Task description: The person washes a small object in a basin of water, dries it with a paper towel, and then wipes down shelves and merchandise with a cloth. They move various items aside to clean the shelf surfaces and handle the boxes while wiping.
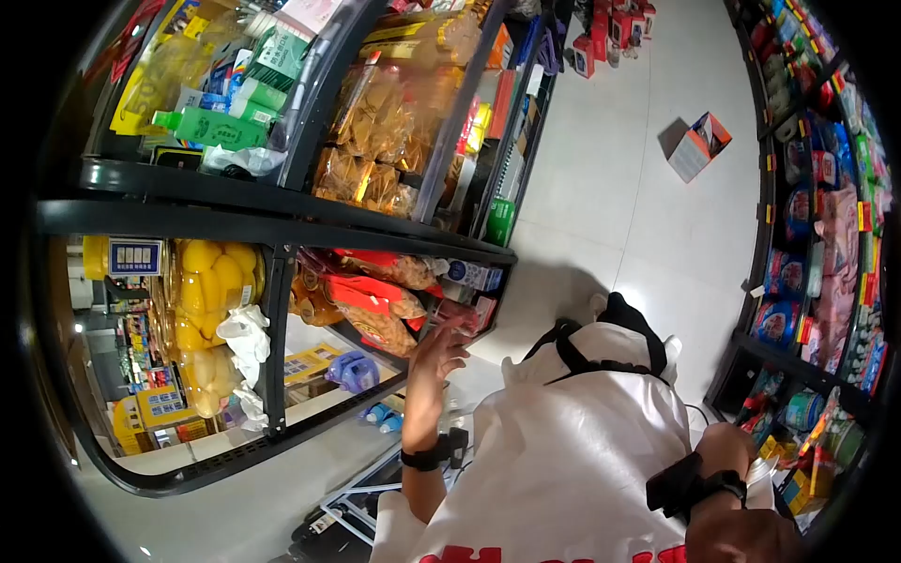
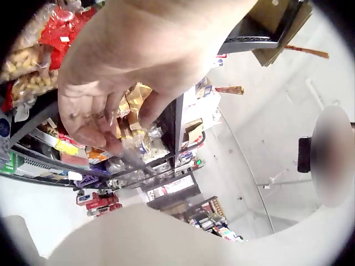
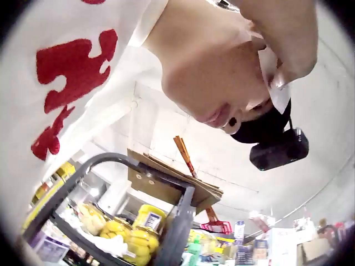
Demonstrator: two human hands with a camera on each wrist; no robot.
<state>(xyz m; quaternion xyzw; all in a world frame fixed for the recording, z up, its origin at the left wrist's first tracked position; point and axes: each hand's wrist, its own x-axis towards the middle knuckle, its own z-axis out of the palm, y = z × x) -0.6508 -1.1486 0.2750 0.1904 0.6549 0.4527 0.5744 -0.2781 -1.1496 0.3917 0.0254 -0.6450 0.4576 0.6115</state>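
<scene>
My left hand [image 1: 437,357] is raised beside the shelf's end, near red-and-clear bags of peanuts [image 1: 380,314]. Its fingers curve loosely and hold nothing; in the left wrist view the hand [image 2: 122,72] overlaps the shelf goods behind it. My right hand [image 3: 288,41] is up at the person's face and pinches a thin white tissue [image 3: 282,100] beneath the thumb. Part of that tissue is hidden behind the fingers. In the head view only the right wrist and the blurred back of the hand [image 1: 741,537] show, at the lower right edge.
Black shelving [image 1: 272,220] on the left bears jars of yellow fruit [image 1: 216,281], bottles and bagged snacks. An open orange-and-white box [image 1: 699,148] lies on the aisle floor [image 1: 601,188]. Packed shelves [image 1: 817,235] line the right side, and red boxes [image 1: 615,28] stand farther down the aisle.
</scene>
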